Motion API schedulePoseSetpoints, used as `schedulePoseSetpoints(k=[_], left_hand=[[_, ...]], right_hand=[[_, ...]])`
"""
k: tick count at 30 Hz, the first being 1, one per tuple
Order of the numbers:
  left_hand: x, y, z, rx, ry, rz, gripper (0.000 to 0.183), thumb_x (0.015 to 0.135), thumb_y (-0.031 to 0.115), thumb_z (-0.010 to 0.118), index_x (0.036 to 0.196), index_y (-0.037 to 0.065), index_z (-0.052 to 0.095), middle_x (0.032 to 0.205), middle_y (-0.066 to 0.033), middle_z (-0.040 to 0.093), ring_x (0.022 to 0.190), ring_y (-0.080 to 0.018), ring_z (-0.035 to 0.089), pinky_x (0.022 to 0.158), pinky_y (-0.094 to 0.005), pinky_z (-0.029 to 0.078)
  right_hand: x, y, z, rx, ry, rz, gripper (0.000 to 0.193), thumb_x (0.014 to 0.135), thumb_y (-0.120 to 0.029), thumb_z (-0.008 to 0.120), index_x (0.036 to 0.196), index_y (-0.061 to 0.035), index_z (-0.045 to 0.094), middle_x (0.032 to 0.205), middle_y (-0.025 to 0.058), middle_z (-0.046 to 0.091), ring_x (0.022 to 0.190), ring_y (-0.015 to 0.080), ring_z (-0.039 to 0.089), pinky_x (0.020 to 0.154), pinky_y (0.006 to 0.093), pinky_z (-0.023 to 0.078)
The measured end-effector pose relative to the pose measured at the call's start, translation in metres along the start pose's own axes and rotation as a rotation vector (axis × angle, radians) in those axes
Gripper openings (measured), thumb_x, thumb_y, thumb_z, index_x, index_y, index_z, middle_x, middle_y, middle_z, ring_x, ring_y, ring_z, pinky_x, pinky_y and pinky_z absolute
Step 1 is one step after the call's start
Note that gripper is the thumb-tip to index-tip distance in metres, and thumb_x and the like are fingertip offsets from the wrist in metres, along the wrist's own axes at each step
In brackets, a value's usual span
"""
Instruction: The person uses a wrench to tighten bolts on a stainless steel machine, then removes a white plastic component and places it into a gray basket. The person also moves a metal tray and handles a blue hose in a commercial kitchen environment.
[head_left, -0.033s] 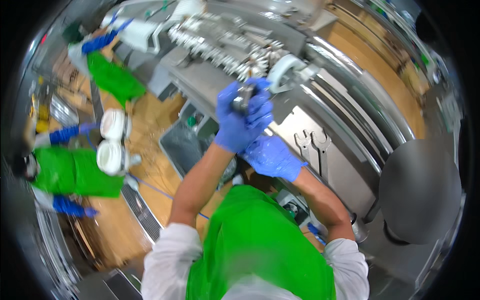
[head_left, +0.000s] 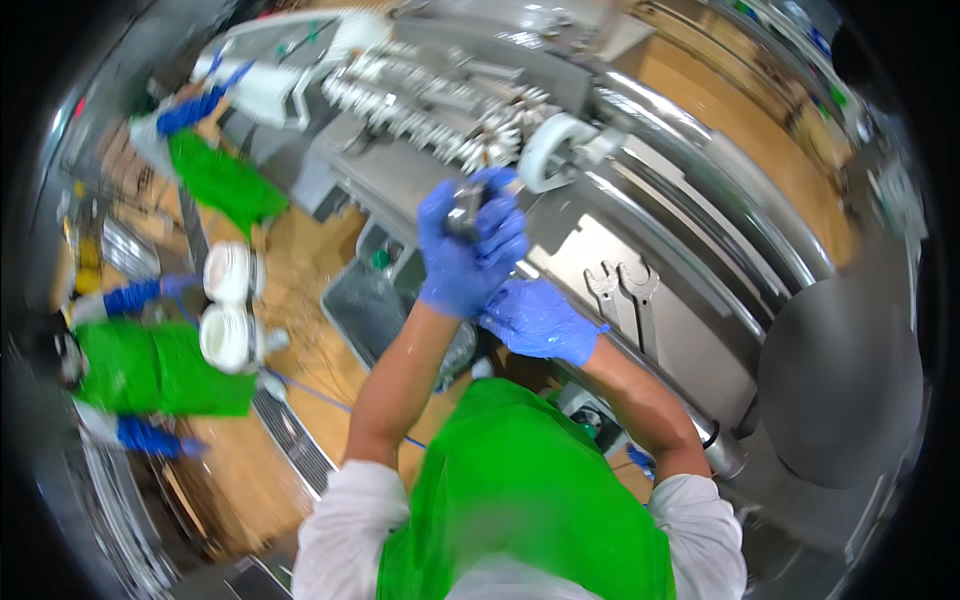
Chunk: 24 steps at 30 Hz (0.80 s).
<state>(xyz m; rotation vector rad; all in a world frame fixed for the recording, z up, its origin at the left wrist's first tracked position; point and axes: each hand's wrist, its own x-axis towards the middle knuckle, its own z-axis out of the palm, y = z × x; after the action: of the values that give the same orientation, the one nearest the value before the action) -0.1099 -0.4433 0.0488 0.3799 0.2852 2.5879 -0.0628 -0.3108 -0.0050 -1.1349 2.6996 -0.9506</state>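
My left hand (head_left: 468, 262), in a blue glove, is wrapped round a small, dark, shiny metal part (head_left: 464, 212) and holds it up in front of the workbench. Blur hides the part's exact shape. Close below it, my right hand (head_left: 545, 322), also blue-gloved, is closed against the heel of my left hand. Its fingertips are hidden, so what it grips cannot be made out. Beyond my hands, rows of white and metal toothed pieces (head_left: 430, 105) lie on the grey bench, with a white ring-shaped part (head_left: 548, 155) at their right end.
Two open-ended wrenches (head_left: 640, 290) lie on a metal plate (head_left: 590, 245) to the right, beside long shiny rails (head_left: 720, 190). A grey bin (head_left: 368, 310) stands below the bench. White tubs (head_left: 228, 338) and co-workers in green aprons (head_left: 165, 368) are at left. A dark round disc (head_left: 840, 385) is at right.
Both hands stay together. My left hand and the metal part sit slightly lower and further left in the picture, and the part shows more of its dark side. The whole view has shifted slightly.
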Motion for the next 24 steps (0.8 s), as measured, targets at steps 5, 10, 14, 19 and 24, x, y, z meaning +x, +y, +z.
schedulePoseSetpoints(k=[5, 10, 14, 19, 24], left_hand=[[-0.015, 0.012, -0.024, 0.085, 0.198, 0.022, 0.048, 0.091, 0.035, 0.054, 0.123, 0.0, 0.05, 0.073, -0.0008, 0.043, 0.054, -0.0085, 0.034, 0.047, -0.022, 0.03], [-0.037, 0.014, -0.064, 0.261, 0.427, -0.076, 0.041, 0.088, 0.032, 0.059, 0.118, 0.004, 0.053, 0.078, -0.0041, 0.051, 0.054, -0.0101, 0.038, 0.046, -0.0235, 0.03], [-0.048, 0.013, -0.076, 0.298, 0.502, -0.109, 0.039, 0.088, 0.04, 0.056, 0.109, 0.008, 0.06, 0.089, -0.0078, 0.057, 0.054, -0.0118, 0.038, 0.048, -0.0249, 0.032], [-0.048, 0.016, -0.074, 0.384, 0.635, -0.142, 0.044, 0.088, 0.048, 0.05, 0.106, 0.009, 0.059, 0.09, -0.0087, 0.06, 0.053, -0.0123, 0.038, 0.049, -0.0271, 0.031], [-0.034, 0.005, -0.073, 0.426, 0.659, -0.215, 0.044, 0.091, 0.047, 0.047, 0.107, 0.006, 0.056, 0.09, -0.0073, 0.059, 0.053, -0.0113, 0.037, 0.05, -0.0262, 0.03]], right_hand=[[0.012, 0.041, -0.014, 0.386, 0.578, 0.293, 0.041, 0.087, -0.024, 0.05, 0.125, -0.0095, 0.051, 0.088, 0.0208, 0.065, 0.082, 0.04, 0.062, 0.075, 0.0499, 0.048], [0.044, 0.09, -0.039, 0.314, 0.469, 0.613, 0.082, 0.074, -0.014, 0.051, 0.149, -0.014, 0.02, 0.093, 0.0269, 0.064, 0.08, 0.0439, 0.061, 0.074, 0.0509, 0.046], [0.066, 0.109, -0.048, 0.433, 0.44, 0.499, 0.072, 0.074, -0.015, 0.054, 0.142, -0.0062, 0.032, 0.085, 0.0216, 0.063, 0.068, 0.034, 0.061, 0.063, 0.0444, 0.048], [0.062, 0.118, -0.056, 1.233, 0.365, 0.361, 0.053, 0.076, -0.016, 0.059, 0.125, 0.0008, 0.048, 0.069, 0.0069, 0.054, 0.053, 0.0135, 0.051, 0.044, 0.0272, 0.043], [0.064, 0.119, -0.053, 1.991, 0.354, 0.191, 0.018, 0.085, -0.012, 0.056, 0.101, -0.0187, 0.053, 0.062, -0.0043, 0.051, 0.036, 0.0037, 0.034, 0.036, 0.0231, 0.033]])
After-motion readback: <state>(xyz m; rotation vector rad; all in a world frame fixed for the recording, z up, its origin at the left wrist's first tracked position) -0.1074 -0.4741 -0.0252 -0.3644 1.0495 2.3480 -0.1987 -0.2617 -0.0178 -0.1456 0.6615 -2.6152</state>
